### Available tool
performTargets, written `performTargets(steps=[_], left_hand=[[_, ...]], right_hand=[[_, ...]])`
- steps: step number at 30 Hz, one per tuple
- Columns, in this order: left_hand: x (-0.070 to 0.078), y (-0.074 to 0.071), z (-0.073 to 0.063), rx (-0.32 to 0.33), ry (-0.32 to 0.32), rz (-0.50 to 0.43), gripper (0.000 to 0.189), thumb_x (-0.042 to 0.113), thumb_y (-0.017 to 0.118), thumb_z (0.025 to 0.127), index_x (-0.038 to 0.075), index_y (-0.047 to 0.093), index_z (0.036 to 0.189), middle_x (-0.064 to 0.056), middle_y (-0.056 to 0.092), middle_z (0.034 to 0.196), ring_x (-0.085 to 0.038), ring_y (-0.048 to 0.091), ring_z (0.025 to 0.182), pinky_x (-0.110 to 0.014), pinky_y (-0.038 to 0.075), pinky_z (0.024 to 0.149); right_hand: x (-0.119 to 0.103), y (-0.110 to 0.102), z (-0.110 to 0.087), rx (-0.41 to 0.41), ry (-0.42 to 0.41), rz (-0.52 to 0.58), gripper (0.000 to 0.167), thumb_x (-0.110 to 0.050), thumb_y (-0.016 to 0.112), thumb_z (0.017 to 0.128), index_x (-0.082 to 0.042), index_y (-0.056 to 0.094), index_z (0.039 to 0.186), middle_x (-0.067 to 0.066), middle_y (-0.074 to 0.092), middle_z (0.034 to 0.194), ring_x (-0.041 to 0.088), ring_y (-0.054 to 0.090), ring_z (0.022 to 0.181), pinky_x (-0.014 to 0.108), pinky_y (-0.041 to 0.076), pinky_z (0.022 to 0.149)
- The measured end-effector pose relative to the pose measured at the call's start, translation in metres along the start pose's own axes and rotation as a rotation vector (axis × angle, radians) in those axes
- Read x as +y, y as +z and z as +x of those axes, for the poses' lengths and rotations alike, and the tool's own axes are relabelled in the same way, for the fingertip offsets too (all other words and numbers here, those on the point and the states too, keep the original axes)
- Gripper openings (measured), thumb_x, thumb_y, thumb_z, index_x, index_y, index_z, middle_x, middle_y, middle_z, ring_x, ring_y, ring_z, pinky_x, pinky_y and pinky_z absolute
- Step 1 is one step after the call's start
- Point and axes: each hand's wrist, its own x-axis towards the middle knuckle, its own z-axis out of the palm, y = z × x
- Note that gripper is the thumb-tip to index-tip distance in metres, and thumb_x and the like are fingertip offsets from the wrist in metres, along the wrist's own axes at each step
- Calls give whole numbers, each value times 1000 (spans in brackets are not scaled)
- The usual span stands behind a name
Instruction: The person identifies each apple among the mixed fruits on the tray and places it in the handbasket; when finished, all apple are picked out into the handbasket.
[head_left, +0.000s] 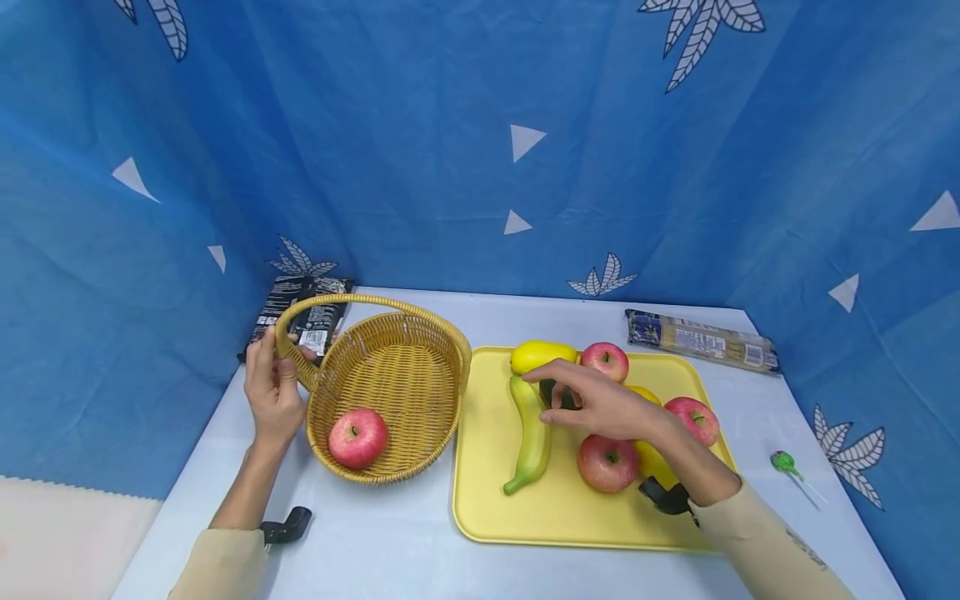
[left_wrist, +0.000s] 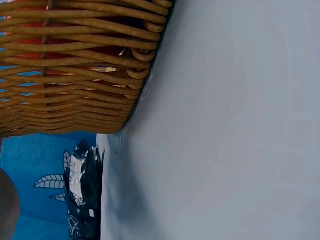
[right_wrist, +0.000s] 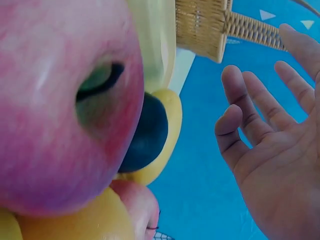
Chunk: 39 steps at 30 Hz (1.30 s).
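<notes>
My left hand grips the handle of a yellow wicker basket at its left side. One red apple lies inside the basket. Over the yellow tray hovers my right hand, also seen palm-on with loosely bent fingers in the right wrist view; nothing is in it. Below its fingertips lie a green-yellow banana and a dark green fruit, partly hidden by the hand in the head view. A large apple fills the left of the right wrist view.
The tray also bears a yellow mango-shaped fruit, several apples and yellow fruit under the right forearm. A black packet lies behind the basket, a noodle pack behind the tray, a green lollipop to the right. Blue curtains enclose the table.
</notes>
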Motion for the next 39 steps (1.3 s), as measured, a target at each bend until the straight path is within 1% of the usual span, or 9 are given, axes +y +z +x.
performTargets(steps=[7,10,14,16,19,24,31,35,39], left_hand=[[0,-1,0,-7,-7,-2,53,-10,41,102,5,37,153,-33,51,115,-13,62,92,-15,44,73],[-1,-1,0,-8,-6,-1,52,-9,41,102,5,37,153,-33,51,115,-13,62,93,-15,44,73],[-1,0,0,-4,0,-2,51,-8,41,102,3,37,152,-33,51,114,-13,63,93,-14,43,72],[0,0,0,-2,1,-2,51,-9,41,102,3,37,152,-32,51,114,-13,63,92,-14,43,72],[0,0,0,-3,0,3,51,-10,41,102,2,37,151,-31,51,115,-13,63,92,-14,44,72],[0,-1,0,-3,-5,3,52,-10,41,102,4,37,152,-31,52,114,-13,62,93,-14,44,73],[1,0,-1,1,-6,-10,52,-9,41,102,4,37,152,-33,51,114,-13,63,92,-14,44,72],[1,-1,0,-7,-7,-10,52,-11,41,102,3,37,152,-33,50,115,-13,63,91,-14,46,73],[1,-1,-1,-14,-9,-12,53,-13,41,101,3,37,152,-32,49,116,-13,63,91,-14,48,75]], right_hand=[[7,-7,-8,19,29,28,55,-43,70,94,-32,51,144,-14,57,129,15,58,89,30,51,70],[12,-11,-11,29,56,53,55,-41,71,94,-31,51,143,-10,59,124,16,58,89,33,51,71],[18,-17,-15,56,95,61,51,-39,71,94,-32,52,141,-2,61,103,20,57,83,31,50,70],[22,-20,-17,72,103,55,49,-39,70,95,-32,53,140,1,59,101,21,56,81,30,49,70],[28,-24,-19,103,112,41,46,-39,71,94,-33,55,137,-1,59,106,20,56,83,30,50,72],[37,-34,-24,140,134,30,46,-39,71,94,-35,56,137,-6,60,118,18,59,92,34,53,77],[48,-47,-32,144,183,53,42,-33,70,96,-35,57,136,8,61,123,24,57,98,38,53,79],[54,-54,-34,145,221,51,41,-30,70,96,-33,58,136,8,59,128,26,55,104,42,52,83],[64,-60,-37,137,259,22,46,-36,69,97,-25,56,140,6,56,136,26,56,108,41,52,85]])
